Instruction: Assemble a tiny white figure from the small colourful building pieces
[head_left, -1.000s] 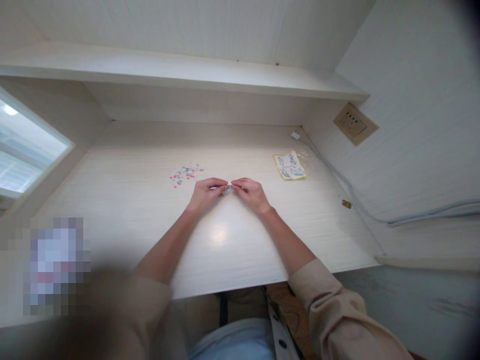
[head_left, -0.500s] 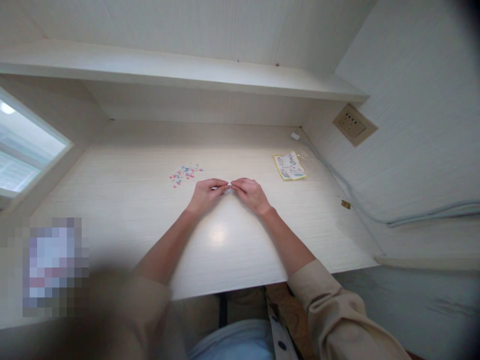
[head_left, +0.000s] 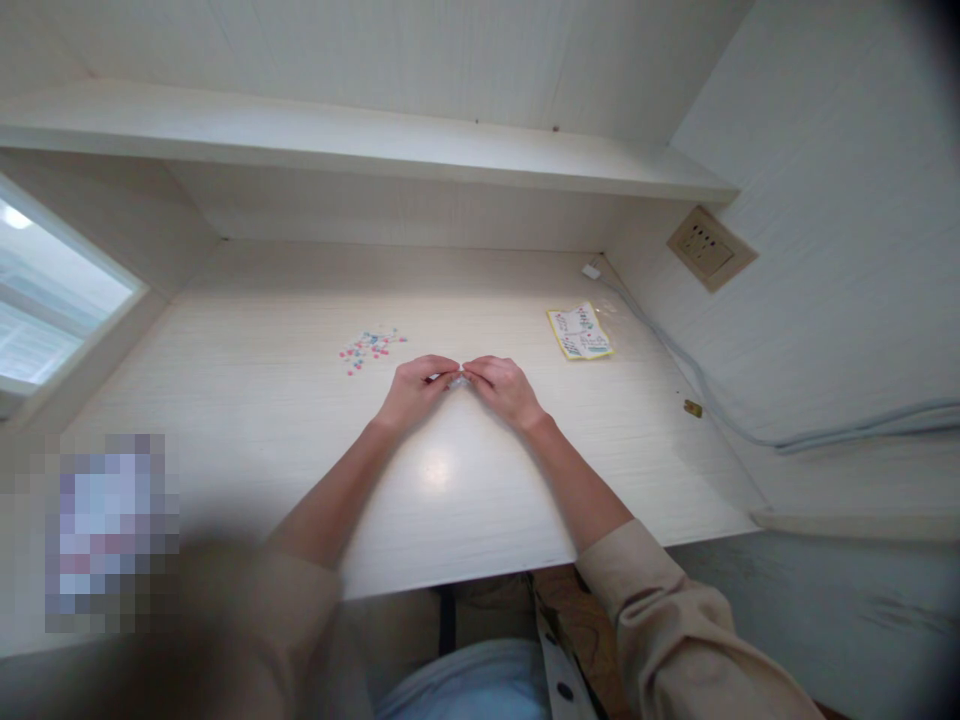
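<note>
Over the middle of the pale desk (head_left: pixel 442 530), my left hand (head_left: pixel 420 386) and my right hand (head_left: pixel 504 386) meet fingertip to fingertip. Both are closed in a pinch. Between and just under the fingertips shows a small whitish, clear-looking piece (head_left: pixel 460 379), mostly hidden and too small to name. To the left of my left hand lies a loose scatter of small pink, blue and white pieces (head_left: pixel 373 346). A printed sheet with a yellow border (head_left: pixel 580 332) rests on the desk to the right of my right hand.
A white shelf (head_left: pixel 360 160) runs across above the back of the desk. Along the right wall lies a grey cable (head_left: pixel 675 350) with a white plug (head_left: pixel 591 271), below a wall socket (head_left: pixel 711 248). A small brownish object (head_left: pixel 692 408) sits near it. A blurred-out item (head_left: pixel 105 530) is at left.
Both hands stay in almost the same place, fingertips still together. The scattered pieces and the printed sheet have not moved.
</note>
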